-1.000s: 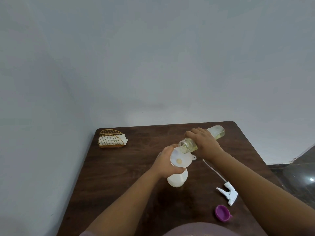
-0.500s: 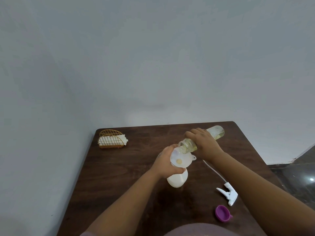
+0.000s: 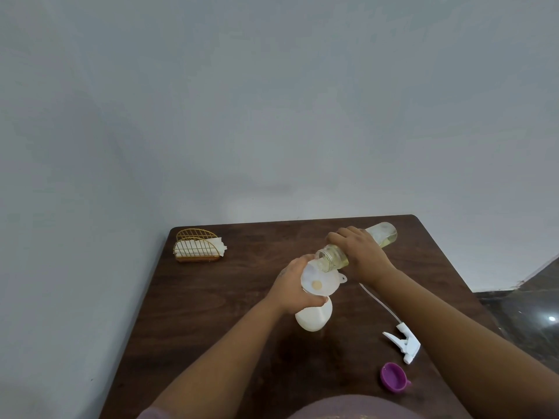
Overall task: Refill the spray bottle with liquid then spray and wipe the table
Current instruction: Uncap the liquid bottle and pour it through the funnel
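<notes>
With the left hand (image 3: 298,290) gripping the funnel (image 3: 320,281) on the spray bottle (image 3: 314,317) and the right hand (image 3: 361,255) gripping the tilted refill bottle (image 3: 332,258) above it, excess tilt risks overflowing the funnel onto the table (image 3: 230,297).

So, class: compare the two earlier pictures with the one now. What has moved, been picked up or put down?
Nothing visibly changed. The right hand still tilts the clear bottle over the funnel, and the left hand still grips the neck of the white spray bottle. The spray head, purple cap and napkin holder lie where they were.
</notes>
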The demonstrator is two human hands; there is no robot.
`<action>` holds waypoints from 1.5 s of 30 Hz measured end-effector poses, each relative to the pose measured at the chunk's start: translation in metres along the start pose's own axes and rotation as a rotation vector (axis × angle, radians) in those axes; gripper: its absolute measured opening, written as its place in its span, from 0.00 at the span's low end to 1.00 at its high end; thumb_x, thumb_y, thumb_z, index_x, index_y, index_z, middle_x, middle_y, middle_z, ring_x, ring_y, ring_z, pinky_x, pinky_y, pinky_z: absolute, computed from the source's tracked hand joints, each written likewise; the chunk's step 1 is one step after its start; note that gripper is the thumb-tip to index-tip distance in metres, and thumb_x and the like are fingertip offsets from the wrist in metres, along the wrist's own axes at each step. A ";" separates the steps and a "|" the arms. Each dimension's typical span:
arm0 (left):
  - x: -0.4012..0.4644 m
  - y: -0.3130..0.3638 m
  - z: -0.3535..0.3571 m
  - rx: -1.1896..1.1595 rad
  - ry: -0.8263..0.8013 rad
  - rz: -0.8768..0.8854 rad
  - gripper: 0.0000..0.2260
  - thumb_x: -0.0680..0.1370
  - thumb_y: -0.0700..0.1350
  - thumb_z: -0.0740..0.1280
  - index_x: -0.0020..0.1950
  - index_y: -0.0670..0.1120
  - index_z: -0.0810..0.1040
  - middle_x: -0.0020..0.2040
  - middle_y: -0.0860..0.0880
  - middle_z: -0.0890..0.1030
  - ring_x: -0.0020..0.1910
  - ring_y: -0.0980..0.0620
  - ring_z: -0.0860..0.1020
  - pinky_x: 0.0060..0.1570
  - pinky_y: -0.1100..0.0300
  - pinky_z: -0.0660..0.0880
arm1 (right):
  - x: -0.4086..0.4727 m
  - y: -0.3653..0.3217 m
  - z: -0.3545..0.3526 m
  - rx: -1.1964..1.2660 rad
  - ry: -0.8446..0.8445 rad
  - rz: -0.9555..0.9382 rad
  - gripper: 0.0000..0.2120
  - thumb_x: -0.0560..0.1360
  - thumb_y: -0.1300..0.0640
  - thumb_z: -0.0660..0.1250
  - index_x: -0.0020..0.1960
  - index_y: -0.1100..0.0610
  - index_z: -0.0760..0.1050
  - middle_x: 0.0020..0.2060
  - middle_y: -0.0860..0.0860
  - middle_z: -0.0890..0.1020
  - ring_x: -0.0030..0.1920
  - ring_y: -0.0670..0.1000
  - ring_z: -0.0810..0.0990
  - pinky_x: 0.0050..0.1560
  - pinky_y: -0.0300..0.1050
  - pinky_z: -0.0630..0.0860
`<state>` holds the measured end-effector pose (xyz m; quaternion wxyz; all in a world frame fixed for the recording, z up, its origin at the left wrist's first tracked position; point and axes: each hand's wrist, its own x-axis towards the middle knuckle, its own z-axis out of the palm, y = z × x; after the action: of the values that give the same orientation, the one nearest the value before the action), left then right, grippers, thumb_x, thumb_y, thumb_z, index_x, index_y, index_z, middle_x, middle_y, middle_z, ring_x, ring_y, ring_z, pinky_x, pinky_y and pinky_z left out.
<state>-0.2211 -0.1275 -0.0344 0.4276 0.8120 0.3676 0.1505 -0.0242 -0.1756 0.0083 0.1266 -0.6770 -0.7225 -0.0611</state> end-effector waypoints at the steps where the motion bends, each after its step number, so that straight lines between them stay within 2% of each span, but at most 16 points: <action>1: 0.000 0.000 0.000 0.001 0.002 0.000 0.38 0.65 0.54 0.78 0.71 0.56 0.65 0.65 0.57 0.72 0.62 0.54 0.72 0.61 0.54 0.74 | 0.000 0.000 0.000 -0.001 -0.001 0.000 0.23 0.58 0.54 0.77 0.50 0.51 0.73 0.41 0.48 0.78 0.43 0.52 0.76 0.47 0.46 0.72; 9: 0.000 0.001 0.000 -0.001 -0.003 0.003 0.38 0.65 0.54 0.78 0.72 0.56 0.65 0.66 0.56 0.72 0.63 0.54 0.71 0.61 0.54 0.73 | 0.000 0.000 -0.001 -0.008 -0.005 0.002 0.22 0.59 0.55 0.77 0.51 0.51 0.74 0.43 0.48 0.79 0.46 0.52 0.76 0.50 0.46 0.71; 17: 0.001 0.000 0.001 0.003 -0.004 0.007 0.38 0.65 0.55 0.78 0.71 0.55 0.65 0.66 0.56 0.72 0.63 0.54 0.72 0.62 0.52 0.74 | -0.001 -0.001 -0.002 -0.011 0.001 -0.001 0.23 0.58 0.55 0.78 0.50 0.51 0.74 0.41 0.48 0.78 0.43 0.52 0.76 0.47 0.47 0.72; 26: 0.001 0.000 0.001 0.011 -0.003 0.006 0.38 0.66 0.54 0.78 0.72 0.56 0.64 0.67 0.56 0.72 0.63 0.54 0.71 0.60 0.56 0.73 | -0.002 0.000 -0.004 -0.017 0.000 -0.008 0.24 0.57 0.54 0.78 0.50 0.52 0.74 0.41 0.48 0.78 0.43 0.52 0.76 0.47 0.46 0.71; 31: 0.000 0.001 0.001 -0.002 -0.004 0.006 0.38 0.64 0.55 0.77 0.71 0.56 0.66 0.65 0.56 0.73 0.62 0.53 0.72 0.60 0.53 0.74 | -0.002 0.001 -0.004 -0.022 -0.005 -0.009 0.21 0.60 0.54 0.76 0.51 0.51 0.74 0.43 0.48 0.78 0.45 0.52 0.76 0.49 0.46 0.71; 35: 0.001 0.002 0.000 -0.009 -0.004 0.019 0.37 0.65 0.54 0.78 0.70 0.55 0.66 0.65 0.55 0.73 0.62 0.53 0.72 0.60 0.54 0.74 | -0.002 0.000 -0.005 -0.023 -0.010 -0.006 0.21 0.61 0.56 0.76 0.52 0.52 0.74 0.44 0.49 0.78 0.46 0.52 0.76 0.50 0.47 0.72; 45: 0.000 0.002 0.000 0.004 -0.009 -0.002 0.38 0.65 0.54 0.78 0.71 0.56 0.64 0.66 0.56 0.72 0.63 0.54 0.71 0.61 0.53 0.73 | -0.001 0.000 -0.005 -0.030 -0.007 -0.008 0.22 0.60 0.54 0.77 0.52 0.52 0.74 0.44 0.49 0.79 0.45 0.52 0.76 0.48 0.48 0.72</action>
<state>-0.2200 -0.1284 -0.0329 0.4277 0.8133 0.3666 0.1456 -0.0233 -0.1775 0.0125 0.1135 -0.6760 -0.7247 -0.0700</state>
